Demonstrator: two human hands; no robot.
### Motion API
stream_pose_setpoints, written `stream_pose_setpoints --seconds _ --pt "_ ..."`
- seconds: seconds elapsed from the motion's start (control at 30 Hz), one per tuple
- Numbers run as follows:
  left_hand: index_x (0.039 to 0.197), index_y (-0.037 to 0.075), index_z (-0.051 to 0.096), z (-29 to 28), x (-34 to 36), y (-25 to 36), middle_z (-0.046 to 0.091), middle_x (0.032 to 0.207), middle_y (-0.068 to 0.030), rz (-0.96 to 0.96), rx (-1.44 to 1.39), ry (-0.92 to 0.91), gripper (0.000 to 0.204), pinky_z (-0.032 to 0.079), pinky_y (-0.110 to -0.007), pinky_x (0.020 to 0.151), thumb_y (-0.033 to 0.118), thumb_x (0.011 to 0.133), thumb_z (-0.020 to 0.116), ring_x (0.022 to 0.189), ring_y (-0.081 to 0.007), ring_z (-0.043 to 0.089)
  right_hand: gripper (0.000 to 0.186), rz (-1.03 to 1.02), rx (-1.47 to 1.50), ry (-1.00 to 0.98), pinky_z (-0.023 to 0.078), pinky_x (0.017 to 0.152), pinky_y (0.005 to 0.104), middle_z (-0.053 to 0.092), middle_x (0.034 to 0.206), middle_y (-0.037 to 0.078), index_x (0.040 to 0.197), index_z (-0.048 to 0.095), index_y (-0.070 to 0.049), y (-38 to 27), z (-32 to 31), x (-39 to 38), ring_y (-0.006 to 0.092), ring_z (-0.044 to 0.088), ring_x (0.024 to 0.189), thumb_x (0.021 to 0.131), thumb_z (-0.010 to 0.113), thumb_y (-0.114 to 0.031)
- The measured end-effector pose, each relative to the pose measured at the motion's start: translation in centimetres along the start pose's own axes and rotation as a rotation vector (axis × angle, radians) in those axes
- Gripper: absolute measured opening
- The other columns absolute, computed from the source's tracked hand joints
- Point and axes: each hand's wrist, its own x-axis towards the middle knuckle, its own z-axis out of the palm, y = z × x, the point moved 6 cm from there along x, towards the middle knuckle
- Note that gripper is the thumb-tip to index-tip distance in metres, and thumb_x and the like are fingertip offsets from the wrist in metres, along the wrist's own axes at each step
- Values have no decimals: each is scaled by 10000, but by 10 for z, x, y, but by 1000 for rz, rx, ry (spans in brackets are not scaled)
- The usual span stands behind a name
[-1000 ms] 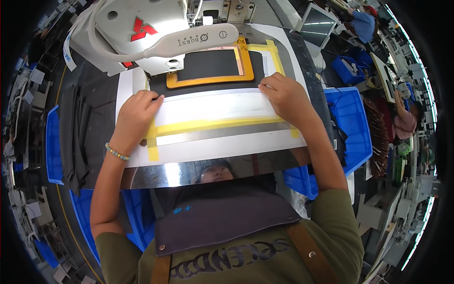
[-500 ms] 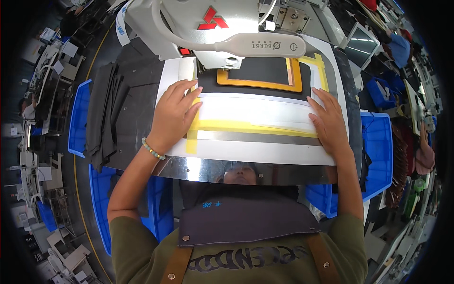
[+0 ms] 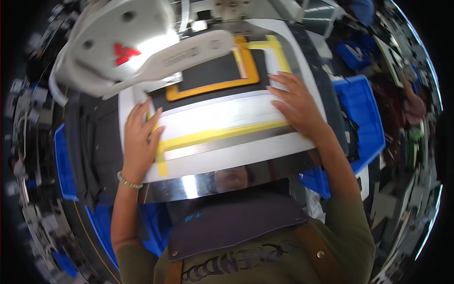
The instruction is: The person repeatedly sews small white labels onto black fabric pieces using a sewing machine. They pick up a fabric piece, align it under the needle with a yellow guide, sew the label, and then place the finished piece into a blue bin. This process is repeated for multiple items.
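My left hand, wearing a beaded bracelet, lies with fingers stretched along the left yellow tape strip of a white work plate. At the plate's right side, my right hand rests with its fingers apart, the tips close to the right edge of a black fabric panel. Neither hand grips anything. An orange rectangular frame sits on top of the black panel under the white sewing machine head. The machine and its lamp hide the panel's far left part.
Dark fabric pieces hang over the table's left side. Blue bins stand at the left and right. A shiny metal edge borders the table nearest me. Other workstations and a person's arm appear at the far right.
My view has swung and tilted, so the machine and plate appear shifted left and slanted. Both hands keep nearly the same places on the plate, fingers still spread.
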Motion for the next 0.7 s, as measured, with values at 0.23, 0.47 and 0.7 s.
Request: stream_pose_setpoints --seconds 0.23,0.47,0.7 --pt "1282 -12 672 1 -9 -15 529 1500 -185 -33 -97 5 302 358 -440 1170 42 1004 569 1412 -356 460 275 -69 -26 156 401 1109 455 583 1421 111 1133 736 -55 1 -4 -6 308 496 1358 908 729 -214" --pt "1286 -29 659 2 -4 -12 526 1503 -188 -19 -59 -13 301 374 -436 1167 42 1006 573 1394 -351 486 144 425 -358 746 533 909 402 746 1062 73 989 773 -113 107 -135 -105 304 661 1054 893 715 -204" --pt "1293 -33 650 3 -6 -16 488 1540 -188 -31 -63 -27 301 389 -428 1158 55 1015 577 1398 -350 487 414 1258 -482 -385 497 1078 413 727 1188 216 1047 807 -99 233 -57 -244 333 685 1168 759 807 -397"
